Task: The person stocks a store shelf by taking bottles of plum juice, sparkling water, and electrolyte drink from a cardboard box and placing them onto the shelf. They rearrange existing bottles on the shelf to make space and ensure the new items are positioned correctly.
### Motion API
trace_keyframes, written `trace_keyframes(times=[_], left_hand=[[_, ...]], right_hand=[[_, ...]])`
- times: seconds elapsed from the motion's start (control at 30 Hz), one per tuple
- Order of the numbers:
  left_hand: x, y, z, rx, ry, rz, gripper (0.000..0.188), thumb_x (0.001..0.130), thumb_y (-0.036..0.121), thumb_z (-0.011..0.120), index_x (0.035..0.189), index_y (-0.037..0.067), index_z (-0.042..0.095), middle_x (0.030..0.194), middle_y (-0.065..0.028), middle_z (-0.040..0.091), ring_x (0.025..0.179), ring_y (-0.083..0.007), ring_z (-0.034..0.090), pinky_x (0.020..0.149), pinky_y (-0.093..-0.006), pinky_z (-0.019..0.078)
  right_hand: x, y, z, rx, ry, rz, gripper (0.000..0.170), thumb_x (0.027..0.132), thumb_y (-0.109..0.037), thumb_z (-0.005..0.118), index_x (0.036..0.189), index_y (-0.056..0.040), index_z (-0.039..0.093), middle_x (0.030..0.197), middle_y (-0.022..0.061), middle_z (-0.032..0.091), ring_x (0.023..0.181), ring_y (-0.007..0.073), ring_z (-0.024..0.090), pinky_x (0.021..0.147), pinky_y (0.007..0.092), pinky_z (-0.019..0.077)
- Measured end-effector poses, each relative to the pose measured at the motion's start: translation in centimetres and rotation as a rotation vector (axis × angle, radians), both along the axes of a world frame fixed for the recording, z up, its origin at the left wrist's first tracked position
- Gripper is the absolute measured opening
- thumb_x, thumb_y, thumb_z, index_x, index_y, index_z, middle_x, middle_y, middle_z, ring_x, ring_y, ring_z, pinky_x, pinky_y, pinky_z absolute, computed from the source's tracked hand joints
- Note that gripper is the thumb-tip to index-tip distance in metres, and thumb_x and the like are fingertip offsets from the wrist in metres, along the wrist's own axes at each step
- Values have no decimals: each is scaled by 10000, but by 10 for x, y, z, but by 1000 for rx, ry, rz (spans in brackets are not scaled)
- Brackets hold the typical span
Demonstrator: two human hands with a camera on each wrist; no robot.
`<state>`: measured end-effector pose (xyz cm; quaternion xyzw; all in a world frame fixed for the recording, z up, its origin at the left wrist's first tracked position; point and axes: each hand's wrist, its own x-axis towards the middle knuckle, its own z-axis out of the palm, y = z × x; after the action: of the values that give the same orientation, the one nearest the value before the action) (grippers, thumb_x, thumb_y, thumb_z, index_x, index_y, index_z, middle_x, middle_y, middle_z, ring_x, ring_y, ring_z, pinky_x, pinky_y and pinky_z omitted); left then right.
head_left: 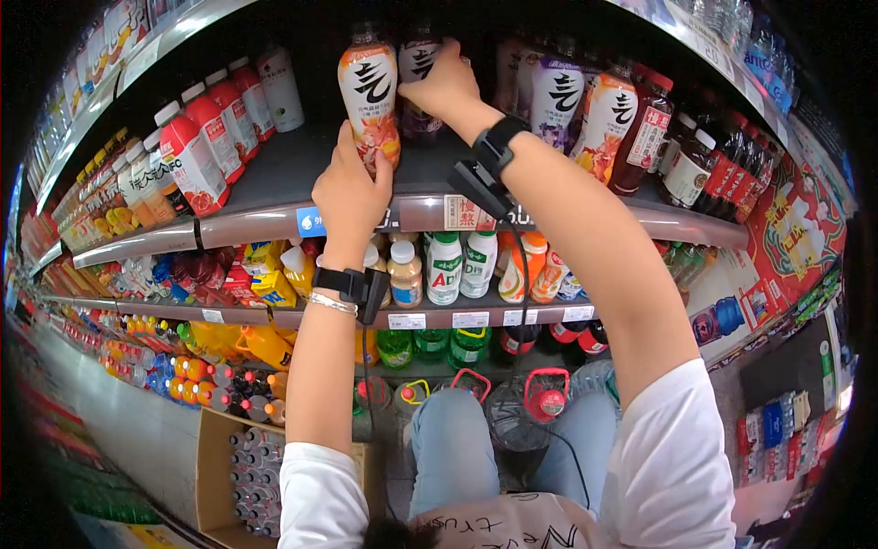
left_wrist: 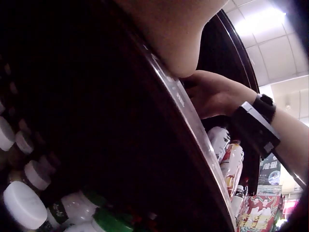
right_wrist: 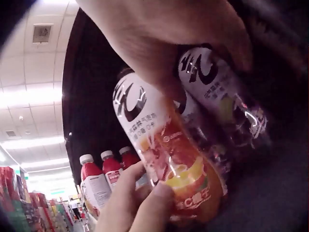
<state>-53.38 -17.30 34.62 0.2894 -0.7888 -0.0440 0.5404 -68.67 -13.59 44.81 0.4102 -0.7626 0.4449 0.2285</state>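
Observation:
An orange-and-white bottle (head_left: 369, 91) stands upright near the front of the upper shelf. My left hand (head_left: 352, 190) grips its lower part, thumb on one side and fingers on the other; the right wrist view shows those fingers on the orange bottle (right_wrist: 166, 154). Just right of it, my right hand (head_left: 445, 84) holds a purple-and-white bottle (head_left: 421, 114) around its upper part. In the right wrist view the purple bottle (right_wrist: 219, 92) is partly under my right hand (right_wrist: 178, 43), with another purple bottle partly hidden between the two.
Red-capped and white-capped bottles (head_left: 218, 133) stand left on the same shelf (head_left: 274, 174). More purple and orange bottles (head_left: 604, 123) stand to the right. The shelf's front edge (head_left: 256, 222) runs below my hands, above lower shelves of drinks. An open carton (head_left: 212, 476) sits on the floor.

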Motion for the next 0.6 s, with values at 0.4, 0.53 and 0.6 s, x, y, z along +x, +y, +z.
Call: trace_keyframes(times=[0.4,0.53,0.6], left_hand=[[-1,-4,-3,-42,23,-3,564,887,295,585,1370,43,441,1073,-232,670,812,-403,679,693,-479,542],[-1,-3,-3,-54,32,-2,564,885,290,590,1370,43,442,1058,-230,672,800,-400,679,685,-481,541],[-1,-3,-2,-46,26,7,564,883,288,591,1369,42,443,1052,-227,673,793,-398,679,682,-479,542]], right_hand=[[-19,-20,24,72,45,-57,779,617,-351,808,1222,46,519,1124,305,638,1063,422,636,884,434,550],[-22,-12,29,115,21,-49,813,589,-391,839,1185,72,538,1135,291,642,1078,407,635,900,432,542],[-26,-7,29,127,22,-104,840,583,-415,849,1194,70,538,1157,283,636,1099,396,627,918,427,533]])
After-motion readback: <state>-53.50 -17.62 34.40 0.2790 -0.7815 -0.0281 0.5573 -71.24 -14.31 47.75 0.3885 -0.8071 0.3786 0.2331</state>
